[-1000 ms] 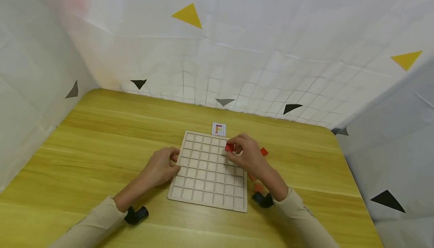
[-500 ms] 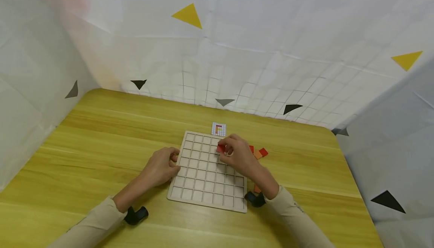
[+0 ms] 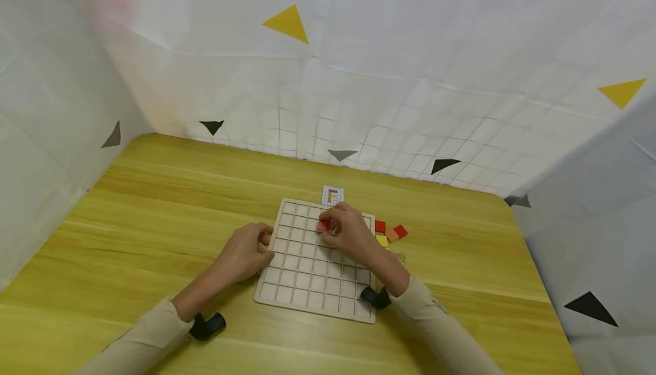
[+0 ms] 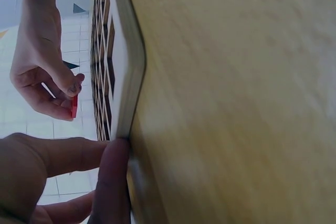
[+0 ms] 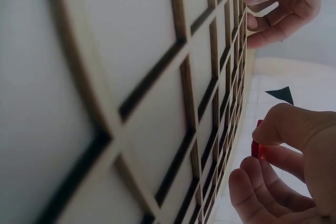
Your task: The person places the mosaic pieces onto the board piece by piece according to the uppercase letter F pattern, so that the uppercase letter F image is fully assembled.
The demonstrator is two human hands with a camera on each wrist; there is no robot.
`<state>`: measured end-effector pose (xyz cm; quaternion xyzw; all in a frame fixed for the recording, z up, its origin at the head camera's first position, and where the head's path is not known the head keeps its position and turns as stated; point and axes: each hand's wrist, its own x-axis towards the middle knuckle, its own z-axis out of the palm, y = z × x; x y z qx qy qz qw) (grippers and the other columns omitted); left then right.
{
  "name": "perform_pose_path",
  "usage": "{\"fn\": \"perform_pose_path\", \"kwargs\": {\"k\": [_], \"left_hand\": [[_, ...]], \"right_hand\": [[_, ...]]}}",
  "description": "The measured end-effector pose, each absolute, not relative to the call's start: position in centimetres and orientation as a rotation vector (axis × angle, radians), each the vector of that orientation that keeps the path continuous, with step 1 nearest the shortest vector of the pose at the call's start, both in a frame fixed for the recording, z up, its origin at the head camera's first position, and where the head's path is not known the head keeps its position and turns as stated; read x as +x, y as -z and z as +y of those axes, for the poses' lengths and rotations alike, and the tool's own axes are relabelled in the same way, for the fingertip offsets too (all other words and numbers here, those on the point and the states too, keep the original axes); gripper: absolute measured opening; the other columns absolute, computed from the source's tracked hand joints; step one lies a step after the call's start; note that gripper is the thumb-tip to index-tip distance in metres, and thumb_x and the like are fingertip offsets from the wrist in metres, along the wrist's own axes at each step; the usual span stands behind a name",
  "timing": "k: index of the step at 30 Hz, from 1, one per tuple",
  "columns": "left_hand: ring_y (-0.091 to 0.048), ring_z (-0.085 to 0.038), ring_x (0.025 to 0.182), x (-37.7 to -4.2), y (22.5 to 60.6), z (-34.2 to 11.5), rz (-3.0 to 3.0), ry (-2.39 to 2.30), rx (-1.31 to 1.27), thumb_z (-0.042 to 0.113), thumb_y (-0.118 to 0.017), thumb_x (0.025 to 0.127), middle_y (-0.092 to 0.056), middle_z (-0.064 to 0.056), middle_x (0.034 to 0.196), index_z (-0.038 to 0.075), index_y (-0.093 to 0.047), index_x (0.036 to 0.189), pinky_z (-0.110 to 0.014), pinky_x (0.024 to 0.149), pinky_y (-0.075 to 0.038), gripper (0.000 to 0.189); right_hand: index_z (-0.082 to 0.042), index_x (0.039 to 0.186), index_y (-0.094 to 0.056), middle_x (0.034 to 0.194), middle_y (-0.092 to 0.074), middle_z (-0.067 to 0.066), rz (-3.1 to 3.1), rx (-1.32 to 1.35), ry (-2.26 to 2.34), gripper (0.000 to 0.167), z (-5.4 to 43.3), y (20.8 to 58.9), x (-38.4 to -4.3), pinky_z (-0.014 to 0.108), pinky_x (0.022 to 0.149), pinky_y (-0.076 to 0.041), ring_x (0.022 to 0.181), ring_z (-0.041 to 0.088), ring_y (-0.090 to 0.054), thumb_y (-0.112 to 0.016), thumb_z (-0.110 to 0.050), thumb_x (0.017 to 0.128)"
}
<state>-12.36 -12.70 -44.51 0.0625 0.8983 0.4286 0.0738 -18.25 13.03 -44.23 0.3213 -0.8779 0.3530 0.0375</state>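
Note:
In the head view, a wooden grid board [image 3: 297,278] with rows of square cells lies on the table. My left hand [image 3: 245,252] rests at its left edge, with thumb and fingertips spaced along the side. The left wrist view shows the thumb [image 4: 113,171] against the board's pale edge [image 4: 131,77]. Over the upper part of the board, my right hand [image 3: 353,235] pinches a small red square tile [image 3: 324,225] between thumb and fingers. From the right wrist, that tile [image 5: 256,142] appears edge-on, held above the cells.
Beside the board's right edge lie red [image 3: 380,226], orange [image 3: 392,235] and yellow [image 3: 381,240] tiles, with another red tile [image 3: 401,231]. A small pattern card [image 3: 332,194] sits just beyond the board. White sheets [image 3: 410,39] surround the table's back and sides.
My right hand has moved left across the board with the red tile, uncovering more of the loose tiles at the right. The left hand stays at the board's edge.

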Motion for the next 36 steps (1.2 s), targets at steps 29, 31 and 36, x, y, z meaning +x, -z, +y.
{"fn": "perform_pose_path", "kwargs": {"k": [29,31,36], "left_hand": [[-0.061,-0.015,0.074,-12.5,44.8,-12.6,2.687,-1.289,0.151,-0.001,-0.073,0.081,-0.061,-0.008,0.092,-0.007,-0.062,0.124,-0.029,0.062,-0.053,0.046],[-0.061,-0.015,0.074,-12.5,44.8,-12.7,2.687,-1.287,0.156,-0.001,-0.073,0.081,-0.061,-0.008,0.093,-0.007,-0.062,0.124,-0.029,0.062,-0.053,0.046],[-0.061,-0.015,0.074,-12.4,44.7,-12.7,2.691,-1.283,0.166,0.0,-0.073,0.081,-0.061,-0.008,0.093,-0.007,-0.062,0.124,-0.029,0.062,-0.053,0.045]], "right_hand": [[0.0,0.107,-0.073,0.097,-0.062,0.009,-2.796,1.009,-1.052,0.024,10.7,44.7,-19.5,0.025,0.064,-0.051,0.077,0.019,-0.058,-0.072,0.0,0.083],[0.0,0.107,-0.073,0.098,-0.062,0.009,-2.811,1.004,-1.032,0.024,10.7,44.7,-19.6,0.025,0.064,-0.051,0.077,0.018,-0.058,-0.072,-0.001,0.083],[-0.001,0.107,-0.073,0.097,-0.062,0.008,-2.834,1.003,-0.999,0.024,10.5,44.9,-19.7,0.026,0.064,-0.05,0.077,0.015,-0.055,-0.073,-0.002,0.083]]}}
